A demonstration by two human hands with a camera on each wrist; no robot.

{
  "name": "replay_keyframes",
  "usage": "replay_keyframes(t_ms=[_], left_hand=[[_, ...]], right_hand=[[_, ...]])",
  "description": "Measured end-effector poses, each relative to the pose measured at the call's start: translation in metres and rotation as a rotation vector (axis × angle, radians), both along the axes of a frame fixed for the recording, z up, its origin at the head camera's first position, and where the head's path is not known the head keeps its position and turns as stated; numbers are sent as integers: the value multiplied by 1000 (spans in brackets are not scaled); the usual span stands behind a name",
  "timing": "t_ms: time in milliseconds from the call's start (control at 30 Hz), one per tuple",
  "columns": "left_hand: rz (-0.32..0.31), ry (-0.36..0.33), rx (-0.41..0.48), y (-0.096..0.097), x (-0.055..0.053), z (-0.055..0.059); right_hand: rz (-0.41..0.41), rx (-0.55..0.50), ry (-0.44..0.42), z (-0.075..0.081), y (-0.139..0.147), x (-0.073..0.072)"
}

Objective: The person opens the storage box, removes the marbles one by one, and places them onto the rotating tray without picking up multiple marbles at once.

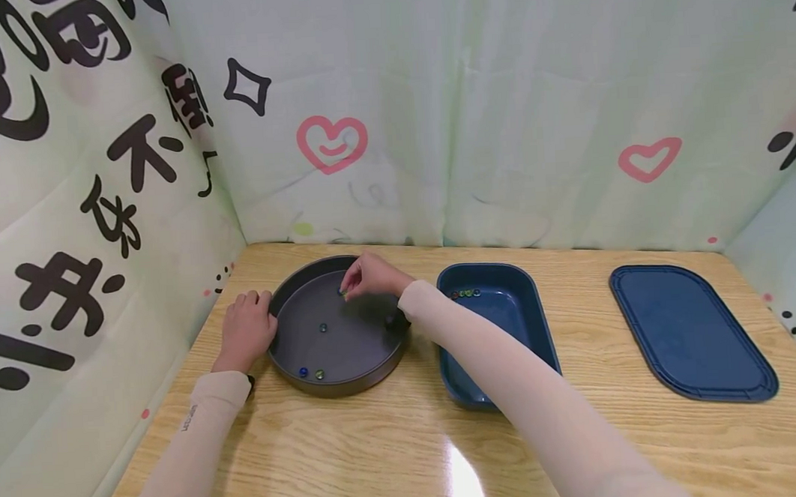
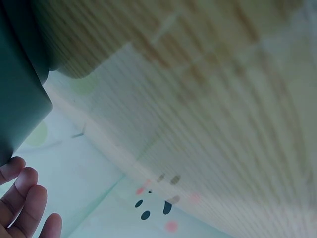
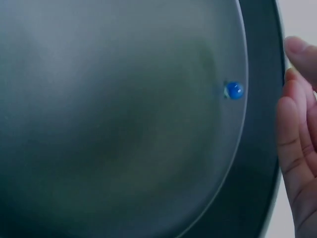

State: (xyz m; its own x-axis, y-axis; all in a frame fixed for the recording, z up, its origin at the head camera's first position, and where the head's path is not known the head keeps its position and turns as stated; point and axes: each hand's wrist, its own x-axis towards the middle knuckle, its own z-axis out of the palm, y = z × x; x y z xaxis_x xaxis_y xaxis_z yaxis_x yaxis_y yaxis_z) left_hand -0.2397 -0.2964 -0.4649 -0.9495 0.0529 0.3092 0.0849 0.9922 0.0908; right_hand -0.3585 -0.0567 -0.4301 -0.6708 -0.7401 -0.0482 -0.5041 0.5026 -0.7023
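While right hand (image 1: 372, 277) pinches green marble (image 1: 343, 291) over round dark pan (image 1: 356, 348), left hand (image 1: 245, 330) touches it, cannot tell if gripping; blue marble (image 1: 303, 372) lies inside.

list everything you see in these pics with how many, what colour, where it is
Round shallow pan: 1, dark grey, left on the table
Small round glassy marbles: 3 plainly resting in the pan, one blue, two greenish
Deep rounded-rectangular box: 1, blue, right of the pan
Row of small marbles: about 4, reddish and greenish, inside the box
Flat rounded-rectangular panel: 1, blue, far right
Wood-grain table: 1, light brown, underneath
Printed cloth backdrop: pale, black and pink prints, behind and at the sides
Sleeves: 2, pale, on both arms
Left hand: 1, at the pan's left rim
Right hand: 1, over the pan, apparently pinching a greenish marble
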Motion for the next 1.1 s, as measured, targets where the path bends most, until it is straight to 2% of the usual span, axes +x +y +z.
replay_keyframes(t_ms=[367, 700, 1100], left_hand=[[-2, 18, -3, -1, 0, 2], [-14, 49, 6, 3, 2, 3], [-1, 22, -2, 2, 1, 1]], right_hand=[[-112, 34, -39, -9, 1, -4], [-135, 89, -64, -22, 0, -4], [-139, 112, -65, -29, -3, -4]])
